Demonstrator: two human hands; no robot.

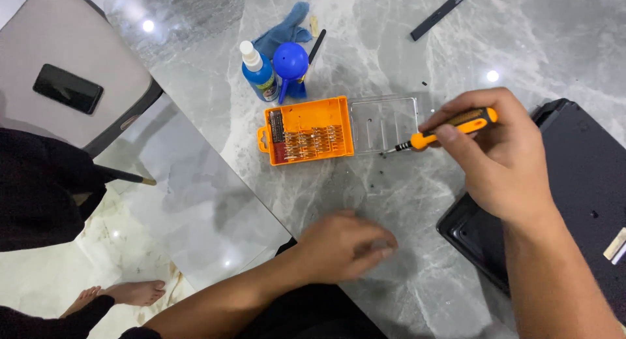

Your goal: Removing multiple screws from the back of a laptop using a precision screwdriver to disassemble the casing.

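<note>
My right hand grips a small screwdriver with a yellow and black handle, its tip pointing left toward the clear lid of an open orange bit case. Rows of metal bits lie in the case. My left hand rests palm down on the grey marble table near its front edge, fingers curled and blurred; whether it holds anything I cannot tell. A black upturned laptop lies at the right, under my right wrist.
A blue spray bottle, a blue air blower and a blue cloth sit behind the case. A black strip lies at the far edge. Tiny screws dot the marble. A grey chair bears a black phone.
</note>
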